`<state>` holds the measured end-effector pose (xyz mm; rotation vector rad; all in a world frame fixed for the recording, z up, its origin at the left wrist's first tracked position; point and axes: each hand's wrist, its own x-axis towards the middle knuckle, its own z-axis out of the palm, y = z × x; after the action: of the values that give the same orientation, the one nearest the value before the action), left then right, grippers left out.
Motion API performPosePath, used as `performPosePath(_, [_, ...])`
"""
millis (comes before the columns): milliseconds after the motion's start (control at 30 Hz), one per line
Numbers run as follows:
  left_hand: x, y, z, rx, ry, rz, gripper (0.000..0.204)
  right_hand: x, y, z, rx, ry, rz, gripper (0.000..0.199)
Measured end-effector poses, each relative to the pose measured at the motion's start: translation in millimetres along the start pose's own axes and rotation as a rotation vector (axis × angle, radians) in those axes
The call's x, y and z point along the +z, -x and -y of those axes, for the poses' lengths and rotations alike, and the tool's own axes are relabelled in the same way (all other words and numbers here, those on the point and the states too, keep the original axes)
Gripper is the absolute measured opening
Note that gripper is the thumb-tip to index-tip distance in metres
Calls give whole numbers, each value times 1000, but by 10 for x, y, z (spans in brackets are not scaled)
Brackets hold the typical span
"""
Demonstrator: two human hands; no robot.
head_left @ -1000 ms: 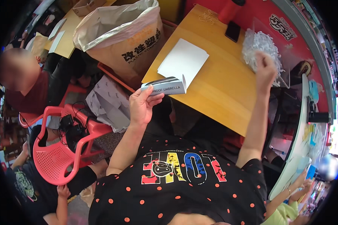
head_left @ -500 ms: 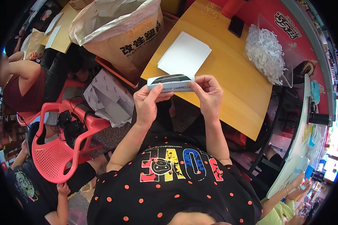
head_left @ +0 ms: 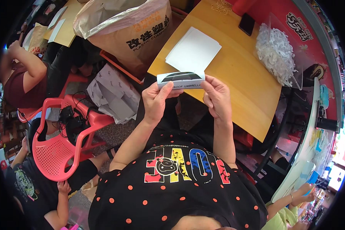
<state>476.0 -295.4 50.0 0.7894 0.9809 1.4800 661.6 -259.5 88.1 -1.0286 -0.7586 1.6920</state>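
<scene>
In front of my body, above the near edge of the wooden table [head_left: 253, 105], I hold a pale blue-grey folded card [head_left: 182, 83] printed with a dark umbrella shape. My left hand [head_left: 154, 102] grips its left end, the thumb on the face and the fingers behind. At its right end, my right hand [head_left: 219, 100] pinches the card between thumb and fingers, the other fingers curled. Just beyond the card lies a stack of white sheets [head_left: 193, 50] on the table. Whatever lies inside or behind the card is hidden.
A clear bin of curled white strips [head_left: 275, 55] and a black phone [head_left: 247, 24] are at the table's far right. Left of the table stand a large sack [head_left: 122, 46], a grey-white carton [head_left: 113, 94] and a red chair [head_left: 55, 153]. Other people sit on both sides.
The view has shifted slightly. My right hand's fingers have changed their hold a little at the card's right end. The person at the left has raised an arm.
</scene>
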Motion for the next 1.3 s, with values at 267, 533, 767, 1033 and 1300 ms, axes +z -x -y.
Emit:
performPosePath(267, [55, -24, 174, -83, 94, 0, 22, 4, -110, -319, -93, -21, 13, 14])
performPosePath(533, [244, -74, 122, -53, -107, -142, 31, 86, -110, -371, -184, 55, -13, 12])
performPosePath(767, [55, -127, 240, -116, 22, -37, 21, -11, -175, -445, -138, -35, -3, 8])
performPosePath(1033, [-312, -185, 73, -397, 253, 168, 34, -116, -213, -437, -117, -51, -26, 14])
performPosePath(1300, [-250, -139, 97, -174, -133, -20, 21, -115, -240, -389, -7, -9, -14, 26])
